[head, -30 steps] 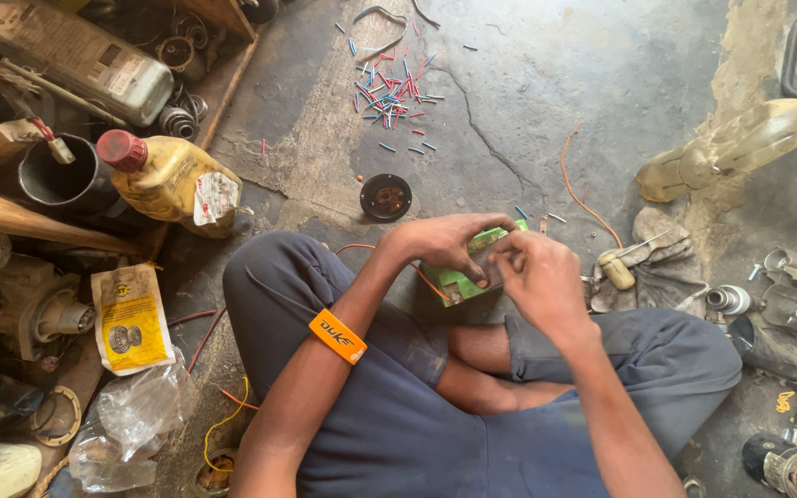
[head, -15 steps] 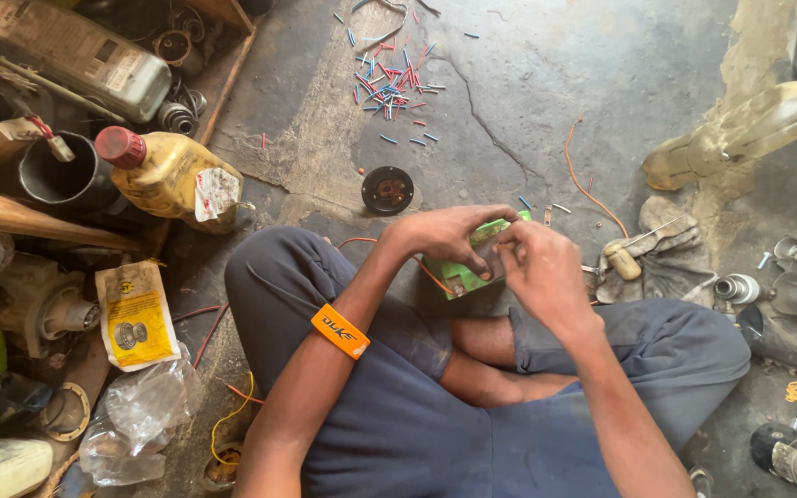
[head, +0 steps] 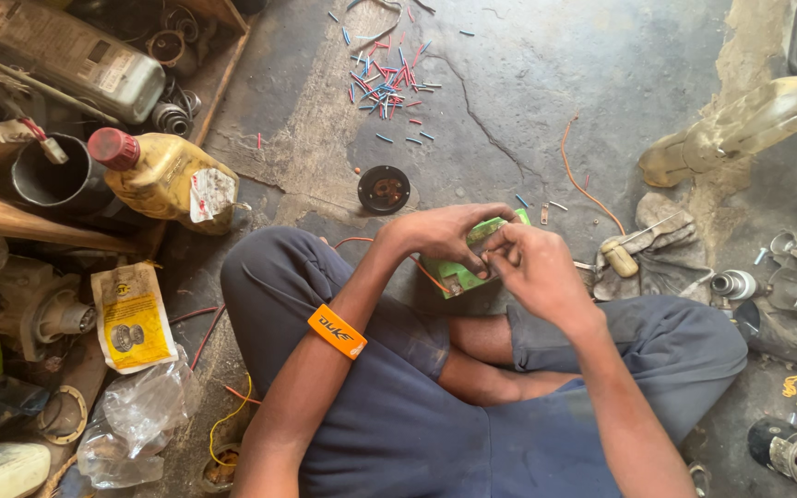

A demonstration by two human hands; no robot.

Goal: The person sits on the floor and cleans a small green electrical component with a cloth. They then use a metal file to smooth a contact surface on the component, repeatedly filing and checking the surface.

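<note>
We find the person seated cross-legged on the floor [head: 546,83], with the green box [head: 458,273] held above the lap. The left hand [head: 440,235] clasps its top to steady it; the right hand [head: 532,272] has its fingers [head: 495,261] pinched closed at the edge, apparently for fine work.

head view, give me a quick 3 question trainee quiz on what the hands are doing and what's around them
1. True or false: both hands hold the small green box.
2. Which lies nearest the left hand? A round black disc; B yellow jug; C yellow packet.
3. On which wrist is the orange band?

Key:
1. True: the right hand grips it too.
2. A.
3. Left.
</note>
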